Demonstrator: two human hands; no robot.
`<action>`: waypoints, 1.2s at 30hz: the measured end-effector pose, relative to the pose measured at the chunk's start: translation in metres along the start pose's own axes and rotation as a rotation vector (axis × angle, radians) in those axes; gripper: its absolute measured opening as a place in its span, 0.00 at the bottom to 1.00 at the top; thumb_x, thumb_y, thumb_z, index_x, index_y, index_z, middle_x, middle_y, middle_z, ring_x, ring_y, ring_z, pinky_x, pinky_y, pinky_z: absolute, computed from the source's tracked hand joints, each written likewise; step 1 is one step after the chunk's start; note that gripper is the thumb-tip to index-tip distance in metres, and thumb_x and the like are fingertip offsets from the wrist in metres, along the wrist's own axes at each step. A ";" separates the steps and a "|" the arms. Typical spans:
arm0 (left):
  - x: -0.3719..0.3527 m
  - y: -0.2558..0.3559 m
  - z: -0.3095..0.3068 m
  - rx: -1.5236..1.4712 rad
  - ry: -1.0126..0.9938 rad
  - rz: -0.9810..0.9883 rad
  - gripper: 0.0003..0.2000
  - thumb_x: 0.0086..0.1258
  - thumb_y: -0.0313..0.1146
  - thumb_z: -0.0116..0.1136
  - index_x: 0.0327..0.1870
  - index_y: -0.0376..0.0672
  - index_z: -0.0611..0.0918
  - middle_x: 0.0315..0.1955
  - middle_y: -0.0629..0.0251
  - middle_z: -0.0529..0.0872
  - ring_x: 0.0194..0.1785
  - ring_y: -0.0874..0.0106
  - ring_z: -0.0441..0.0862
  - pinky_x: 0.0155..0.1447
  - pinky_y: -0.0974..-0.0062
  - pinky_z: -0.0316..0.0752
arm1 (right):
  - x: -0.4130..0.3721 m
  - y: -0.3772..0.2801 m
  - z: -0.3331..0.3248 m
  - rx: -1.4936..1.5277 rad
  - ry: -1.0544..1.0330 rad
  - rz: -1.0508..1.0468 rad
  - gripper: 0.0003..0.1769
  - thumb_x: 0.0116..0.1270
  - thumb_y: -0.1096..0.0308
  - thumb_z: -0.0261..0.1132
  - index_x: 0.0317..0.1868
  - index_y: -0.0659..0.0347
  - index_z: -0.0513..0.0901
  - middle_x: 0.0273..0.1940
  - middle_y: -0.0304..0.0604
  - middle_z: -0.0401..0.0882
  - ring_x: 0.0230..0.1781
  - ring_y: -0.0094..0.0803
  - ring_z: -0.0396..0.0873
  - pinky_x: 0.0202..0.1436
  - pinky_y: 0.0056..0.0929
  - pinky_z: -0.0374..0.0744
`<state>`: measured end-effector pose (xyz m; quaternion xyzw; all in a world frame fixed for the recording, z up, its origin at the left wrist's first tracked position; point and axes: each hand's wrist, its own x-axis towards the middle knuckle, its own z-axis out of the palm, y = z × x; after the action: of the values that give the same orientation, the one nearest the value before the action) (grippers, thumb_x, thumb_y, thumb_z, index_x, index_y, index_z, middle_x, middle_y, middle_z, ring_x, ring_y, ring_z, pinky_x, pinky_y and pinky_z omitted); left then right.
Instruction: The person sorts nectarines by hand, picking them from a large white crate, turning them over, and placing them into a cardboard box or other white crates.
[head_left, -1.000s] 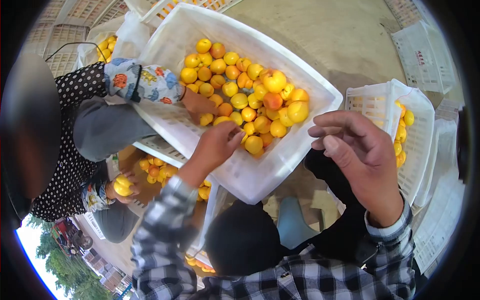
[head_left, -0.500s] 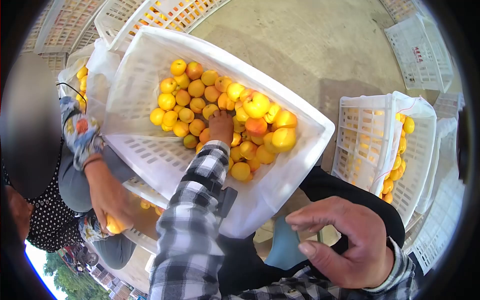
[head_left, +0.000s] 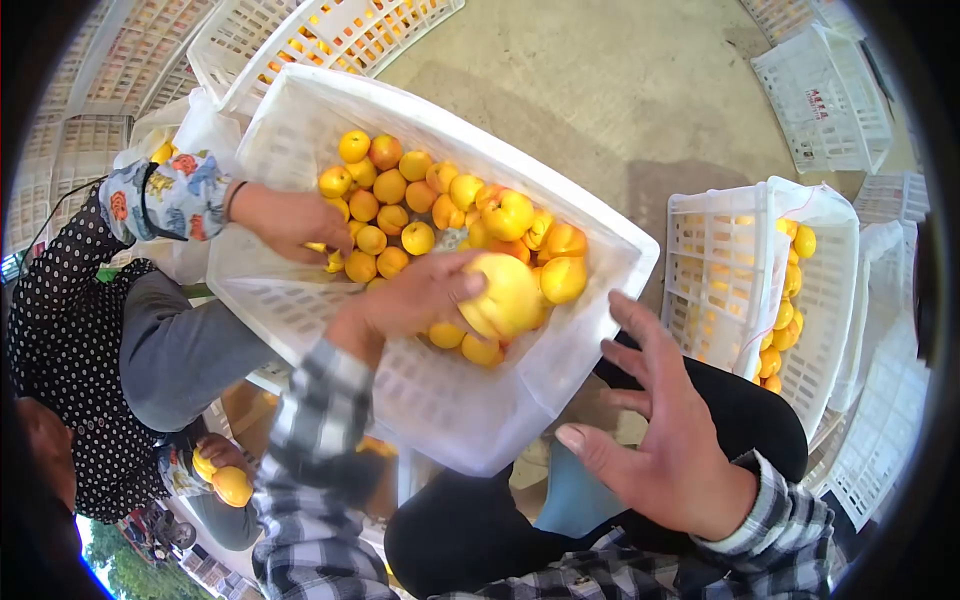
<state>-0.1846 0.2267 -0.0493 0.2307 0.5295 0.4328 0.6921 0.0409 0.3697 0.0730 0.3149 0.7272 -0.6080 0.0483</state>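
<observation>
My left hand (head_left: 415, 292) is closed around a large yellow peach (head_left: 503, 297), lifted above the white plastic crate (head_left: 440, 415). Beneath it, many yellow-orange peaches (head_left: 391, 187) lie in the crate, and the held fruit hides some of them. Fingers spread and holding nothing, my right hand (head_left: 680, 440) hovers at the right, past the crate's near right corner. A co-worker's hand (head_left: 295, 225) reaches into the crate from the left, its fingers on a peach at the edge of the pile. The co-worker's other hand (head_left: 218, 452) holds peaches low at the left.
To the right stands another white crate (head_left: 715, 270) with a liner and peaches inside. A further filled crate (head_left: 300, 45) is behind the main one at the upper left. White crates (head_left: 820, 100) also stand at the far right. The co-worker's knee (head_left: 190, 345) is close on the left.
My left hand has come up out of the pile with a peach and moved nearer. My right hand has opened wider. The co-worker's arm has swung up into the crate.
</observation>
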 end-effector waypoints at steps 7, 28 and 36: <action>0.029 -0.012 -0.018 0.067 0.151 0.010 0.24 0.77 0.49 0.44 0.54 0.33 0.76 0.40 0.56 0.85 0.40 0.69 0.84 0.46 0.79 0.77 | 0.012 0.003 0.005 0.450 -0.067 0.229 0.19 0.58 0.65 0.74 0.46 0.64 0.80 0.40 0.37 0.80 0.39 0.20 0.76 0.46 0.22 0.77; 0.125 -0.114 -0.100 1.402 0.915 0.220 0.22 0.52 0.32 0.70 0.46 0.43 0.73 0.46 0.58 0.78 0.52 0.58 0.76 0.52 0.68 0.74 | -0.001 0.002 0.011 0.531 -0.350 0.332 0.24 0.59 0.71 0.72 0.55 0.65 0.76 0.49 0.41 0.76 0.48 0.25 0.76 0.54 0.24 0.74; 0.078 -0.124 -0.129 -0.538 0.766 0.436 0.21 0.64 0.33 0.64 0.55 0.40 0.71 0.51 0.60 0.75 0.52 0.63 0.77 0.56 0.65 0.79 | -0.005 0.004 0.010 0.472 -0.362 0.285 0.25 0.59 0.69 0.74 0.55 0.64 0.76 0.46 0.41 0.77 0.45 0.24 0.77 0.51 0.23 0.75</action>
<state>-0.2556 0.2098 -0.2298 -0.0255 0.5544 0.7414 0.3772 0.0439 0.3586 0.0689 0.3027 0.4943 -0.7931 0.1871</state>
